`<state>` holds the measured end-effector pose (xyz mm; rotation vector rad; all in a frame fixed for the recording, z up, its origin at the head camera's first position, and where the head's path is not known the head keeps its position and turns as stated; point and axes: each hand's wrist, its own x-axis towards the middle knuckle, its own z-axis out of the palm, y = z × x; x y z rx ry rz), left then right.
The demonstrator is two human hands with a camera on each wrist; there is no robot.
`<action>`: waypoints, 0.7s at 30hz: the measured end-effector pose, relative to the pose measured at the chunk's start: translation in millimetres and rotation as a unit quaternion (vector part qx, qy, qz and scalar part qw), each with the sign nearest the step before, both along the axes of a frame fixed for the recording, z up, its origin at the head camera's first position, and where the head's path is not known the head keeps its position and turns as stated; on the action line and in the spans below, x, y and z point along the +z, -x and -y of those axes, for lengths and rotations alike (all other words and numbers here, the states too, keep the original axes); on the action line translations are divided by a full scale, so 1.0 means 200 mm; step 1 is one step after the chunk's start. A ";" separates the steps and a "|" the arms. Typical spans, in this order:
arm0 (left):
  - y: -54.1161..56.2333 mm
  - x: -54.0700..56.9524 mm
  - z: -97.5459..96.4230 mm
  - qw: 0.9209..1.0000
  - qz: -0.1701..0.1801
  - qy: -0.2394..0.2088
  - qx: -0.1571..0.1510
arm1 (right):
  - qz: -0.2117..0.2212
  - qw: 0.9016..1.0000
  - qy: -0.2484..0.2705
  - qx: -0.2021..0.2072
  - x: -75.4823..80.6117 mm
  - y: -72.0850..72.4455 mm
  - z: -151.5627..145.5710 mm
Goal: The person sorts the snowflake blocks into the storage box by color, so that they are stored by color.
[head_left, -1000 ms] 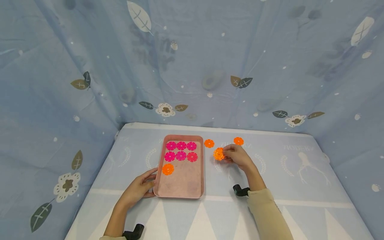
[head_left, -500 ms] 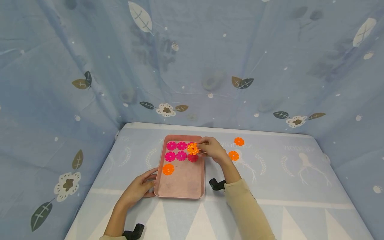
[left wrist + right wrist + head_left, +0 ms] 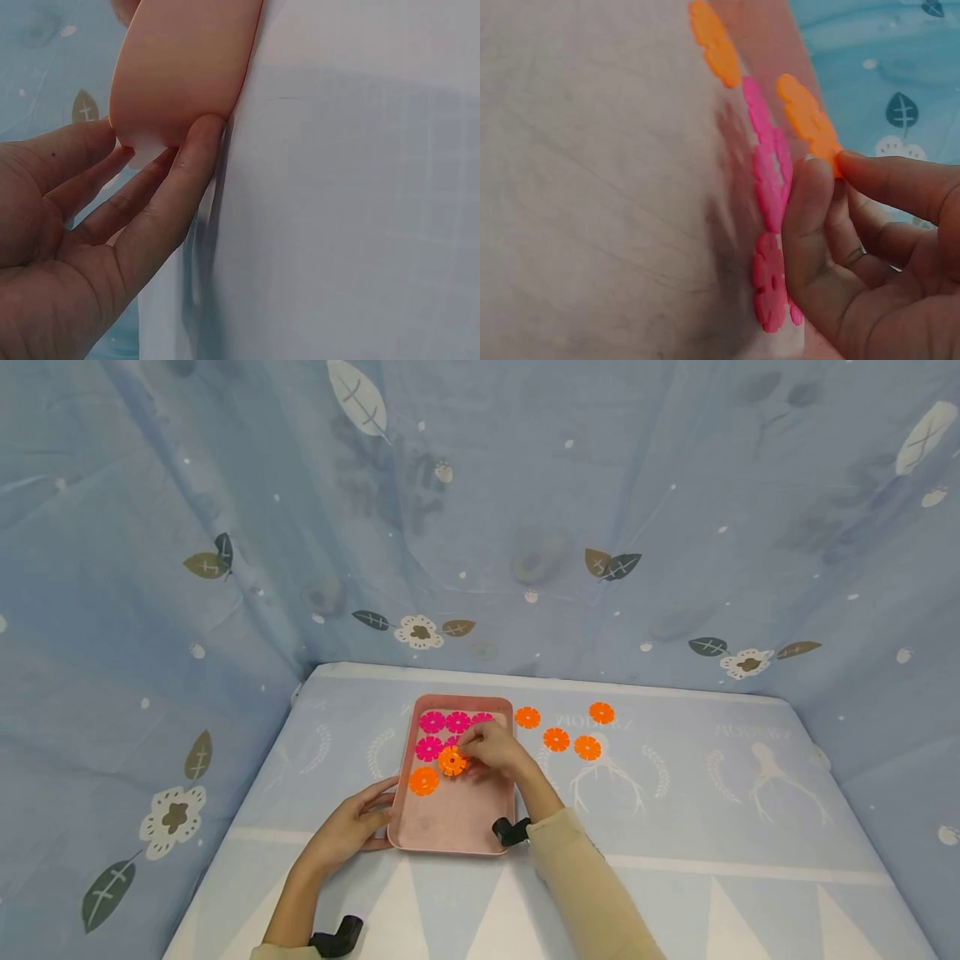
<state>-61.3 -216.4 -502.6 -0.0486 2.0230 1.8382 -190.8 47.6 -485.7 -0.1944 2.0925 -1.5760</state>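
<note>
A pink tray (image 3: 450, 827) lies on the table, with rows of magenta and pinkish-red notched plastic discs (image 3: 432, 722) at its far end. One orange notched disc (image 3: 423, 781) lies in the tray below the left column. My right hand (image 3: 495, 752) is over the tray, pinching another orange notched disc (image 3: 810, 120) between thumb and finger; in the right wrist view it is raised off the tray floor. Some reddish discs are hidden behind this hand. My left hand (image 3: 348, 827) rests its extended fingertips against the tray's outer left wall (image 3: 180, 82).
Several loose orange discs (image 3: 556, 739) lie on the patterned tablecloth (image 3: 675, 810) right of the tray. A blue printed curtain (image 3: 525, 510) hangs behind and at both sides of the table. A black wrist mount (image 3: 510, 832) on the right arm overlaps the tray's right edge.
My right hand has carried the orange disc leftward from the table right of the tray, then over the pink discs toward the tray's third row. My left hand has stayed at the tray.
</note>
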 end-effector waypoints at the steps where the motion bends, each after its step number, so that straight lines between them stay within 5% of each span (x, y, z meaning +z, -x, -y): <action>1: 0.00 0.00 0.00 1.000 -0.001 0.001 -0.001 | 0.006 1.000 -0.007 0.001 -0.01 0.00 0.00; 12: 0.00 0.02 0.00 1.000 -0.006 -0.017 -0.015 | -0.001 0.997 -0.080 0.014 -0.02 -0.03 0.02; 21: 0.00 0.01 0.00 1.000 -0.006 -0.007 -0.010 | -0.061 0.989 -0.127 0.043 0.09 -0.04 -0.03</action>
